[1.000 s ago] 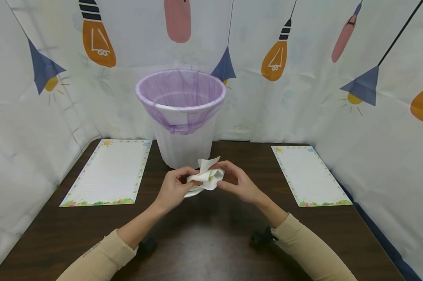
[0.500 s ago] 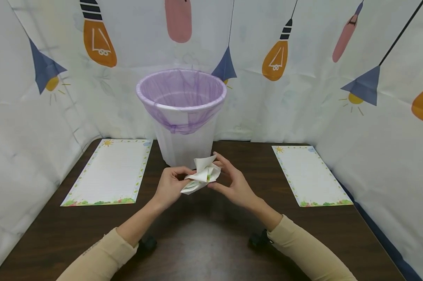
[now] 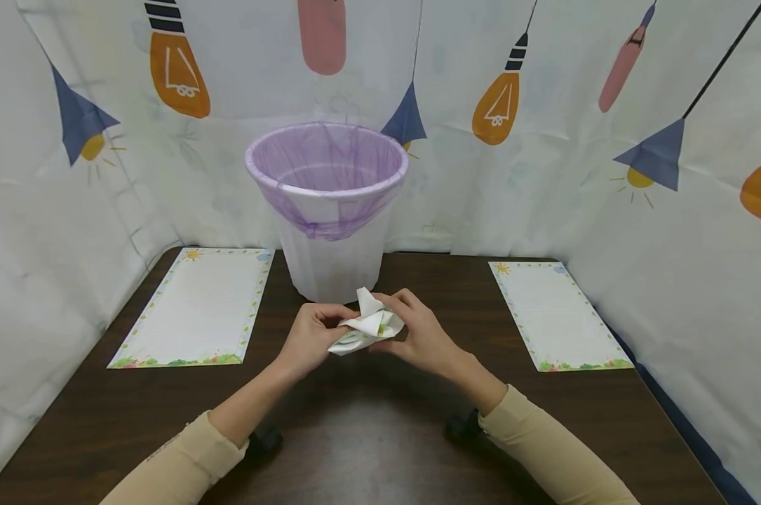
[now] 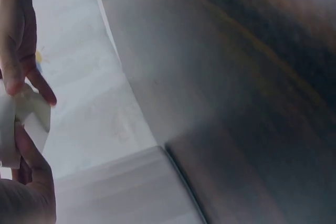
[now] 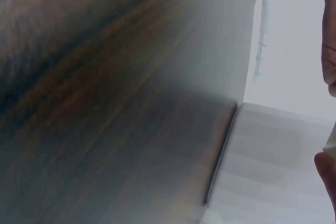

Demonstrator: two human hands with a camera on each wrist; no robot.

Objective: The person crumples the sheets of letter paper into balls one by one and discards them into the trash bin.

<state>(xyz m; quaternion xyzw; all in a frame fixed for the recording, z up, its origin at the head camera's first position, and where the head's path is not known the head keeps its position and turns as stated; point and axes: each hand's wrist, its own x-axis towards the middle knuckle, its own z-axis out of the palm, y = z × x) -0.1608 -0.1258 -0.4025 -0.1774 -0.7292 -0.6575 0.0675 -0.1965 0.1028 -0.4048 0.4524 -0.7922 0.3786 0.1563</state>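
A crumpled sheet of paper, white with green and yellow print, is held between both hands above the table, in front of the bin. My left hand pinches its left side between thumb and fingers. From the right, the curled fingers and thumb of my right hand grip the other side, with a folded tip of paper sticking up between the hands. At the left edge of the left wrist view, the paper shows between the two hands. The right wrist view catches only parts of the hands and a sliver of paper.
Behind the hands stands a white trash bin with a purple liner over its rim. Flat sheets of bordered paper lie to the left and right on the dark wooden table. A printed curtain encloses the table.
The right hand's fingers first opened and lifted off the paper's edge, then closed in on it again. The paper turned slightly and looks more compact; the left hand kept its pinch.
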